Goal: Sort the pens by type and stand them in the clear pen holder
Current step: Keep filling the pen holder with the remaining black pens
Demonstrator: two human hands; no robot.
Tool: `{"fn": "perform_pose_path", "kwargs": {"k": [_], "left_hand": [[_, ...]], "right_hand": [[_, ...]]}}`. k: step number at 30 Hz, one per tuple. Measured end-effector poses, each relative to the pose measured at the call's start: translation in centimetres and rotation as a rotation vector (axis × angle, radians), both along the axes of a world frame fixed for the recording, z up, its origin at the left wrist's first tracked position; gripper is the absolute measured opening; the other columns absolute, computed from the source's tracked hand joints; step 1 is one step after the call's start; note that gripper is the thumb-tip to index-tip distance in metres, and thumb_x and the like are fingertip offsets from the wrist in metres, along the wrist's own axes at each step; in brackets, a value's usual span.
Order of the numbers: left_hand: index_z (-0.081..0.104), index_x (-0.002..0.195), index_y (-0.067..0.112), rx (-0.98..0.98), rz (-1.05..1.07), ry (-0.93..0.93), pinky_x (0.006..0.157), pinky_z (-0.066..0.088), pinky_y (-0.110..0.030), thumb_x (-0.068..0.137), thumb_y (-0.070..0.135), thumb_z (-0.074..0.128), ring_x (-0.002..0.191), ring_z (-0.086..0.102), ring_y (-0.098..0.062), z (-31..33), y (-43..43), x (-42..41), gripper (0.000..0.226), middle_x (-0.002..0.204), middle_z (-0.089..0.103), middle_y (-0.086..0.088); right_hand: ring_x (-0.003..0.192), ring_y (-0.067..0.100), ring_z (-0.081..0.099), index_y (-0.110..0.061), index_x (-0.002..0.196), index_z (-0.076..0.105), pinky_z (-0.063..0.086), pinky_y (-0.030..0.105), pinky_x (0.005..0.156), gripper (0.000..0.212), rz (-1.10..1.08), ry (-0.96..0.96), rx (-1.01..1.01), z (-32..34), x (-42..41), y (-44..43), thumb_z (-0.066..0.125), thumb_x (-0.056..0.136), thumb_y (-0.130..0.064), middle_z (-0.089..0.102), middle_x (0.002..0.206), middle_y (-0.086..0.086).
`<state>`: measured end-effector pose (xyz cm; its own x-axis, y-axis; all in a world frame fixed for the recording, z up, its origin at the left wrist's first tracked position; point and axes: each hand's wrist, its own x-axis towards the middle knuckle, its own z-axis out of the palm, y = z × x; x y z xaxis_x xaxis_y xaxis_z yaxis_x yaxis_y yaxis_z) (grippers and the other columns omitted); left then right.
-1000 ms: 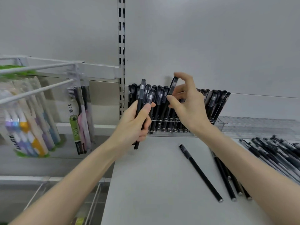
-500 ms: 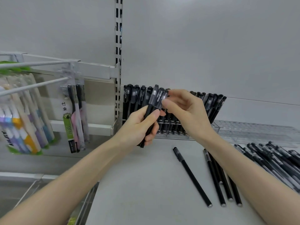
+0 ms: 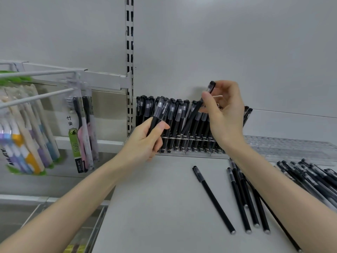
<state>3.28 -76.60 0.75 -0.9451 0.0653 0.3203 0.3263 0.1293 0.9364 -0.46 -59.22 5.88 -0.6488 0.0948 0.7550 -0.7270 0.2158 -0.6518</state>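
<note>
Head: right hand blocks pen holder.

The pens read "TEST 2"; the toothbrush pack reads "BQB".

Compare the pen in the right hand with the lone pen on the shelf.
The held pen is pinched by the right hand; the lone pen lies untouched. The held pen is tilted steeply, cap up; the lone pen lies flat on the shelf. Both are slim, black and capped.
</note>
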Motion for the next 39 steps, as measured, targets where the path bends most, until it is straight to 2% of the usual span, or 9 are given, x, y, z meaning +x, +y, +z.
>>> {"fn": "perform_pose_path", "kwargs": {"k": [6,11,16,22,25,28,33,37,39], "left_hand": [[0.055,0.103,0.011,0.093,0.01,-0.064,0.04,0.018,-0.019,0.1,0.03,0.038,0.042,0.023,-0.01,-0.5,-0.4,0.0,0.026,0.058,0.035,0.002],[0.055,0.099,0.01,0.119,0.002,-0.059,0.045,0.018,-0.026,0.099,0.024,0.04,0.045,0.025,-0.013,-0.6,-0.3,0.0,0.021,0.059,0.037,0.001],[0.055,0.103,0.013,0.124,-0.012,-0.051,0.041,0.018,-0.019,0.1,0.03,0.039,0.042,0.022,-0.011,-0.7,0.1,0.1,0.023,0.055,0.033,0.001],[0.055,0.105,0.013,0.147,-0.039,-0.062,0.04,0.018,-0.02,0.1,0.03,0.039,0.042,0.022,-0.011,-0.8,0.2,0.2,0.024,0.056,0.034,0.001],[0.056,0.104,0.014,0.134,-0.087,-0.047,0.041,0.018,-0.02,0.1,0.03,0.038,0.042,0.023,-0.011,-0.5,0.7,0.4,0.024,0.055,0.035,0.001],[0.055,0.103,0.014,0.111,-0.156,-0.029,0.043,0.02,-0.023,0.101,0.03,0.037,0.043,0.023,-0.012,-0.3,1.6,0.4,0.024,0.055,0.036,0.0],[0.055,0.103,0.013,0.068,-0.244,-0.046,0.043,0.032,-0.025,0.101,0.03,0.036,0.045,0.038,-0.016,0.1,3.3,0.4,0.026,0.057,0.045,-0.003],[0.059,0.106,0.014,0.01,-0.154,-0.055,0.062,0.05,-0.03,0.1,0.031,0.037,0.069,0.059,-0.013,0.2,3.0,0.0,0.028,0.084,0.061,-0.007],[0.058,0.103,0.015,0.022,-0.099,-0.049,0.051,0.045,-0.027,0.1,0.031,0.038,0.06,0.055,-0.013,0.0,2.4,0.0,0.026,0.08,0.057,-0.005]], "right_hand": [[0.069,0.007,0.054,-0.016,0.101,0.047,0.059,0.038,0.065,0.018,-0.034,-0.024,0.052,-0.4,-0.8,-0.6,0.061,0.091,-0.01,0.05,0.083,-0.01],[0.073,0.012,0.055,-0.02,0.103,0.047,0.056,0.047,0.068,0.02,-0.049,-0.017,0.166,-0.7,-1.2,-0.8,0.063,0.09,-0.016,0.052,0.083,-0.012],[0.068,0.014,0.063,-0.024,0.108,0.049,0.054,0.032,0.071,0.026,-0.057,-0.012,0.342,-1.5,-1.3,-0.8,0.066,0.089,-0.018,0.059,0.077,-0.006],[0.072,0.013,0.064,-0.019,0.112,0.063,0.053,0.029,0.07,0.022,-0.084,-0.039,0.438,-2.3,-1.1,-0.2,0.064,0.09,-0.018,0.064,0.084,-0.003],[0.07,0.006,0.056,-0.019,0.11,0.063,0.044,0.017,0.067,0.02,-0.109,0.015,0.369,-1.9,-0.1,-0.1,0.063,0.09,-0.021,0.061,0.085,-0.006],[0.078,0.0,0.061,-0.018,0.109,0.063,0.045,0.012,0.072,0.021,0.084,-0.127,0.214,-1.5,1.1,-0.1,0.065,0.089,-0.021,0.067,0.085,-0.008],[0.076,0.002,0.068,-0.013,0.105,0.065,0.049,0.014,0.074,0.022,0.232,-0.181,0.105,-1.4,1.8,0.3,0.07,0.084,-0.01,0.072,0.074,-0.01],[0.076,0.015,0.068,-0.008,0.109,0.061,0.057,0.027,0.069,0.022,0.124,-0.128,-0.115,-0.4,1.3,1.4,0.065,0.087,-0.005,0.069,0.083,0.009],[0.078,0.02,0.067,-0.012,0.11,0.059,0.056,0.025,0.064,0.022,0.06,-0.095,-0.128,0.3,0.9,2.1,0.062,0.09,-0.006,0.066,0.089,0.012]]}}
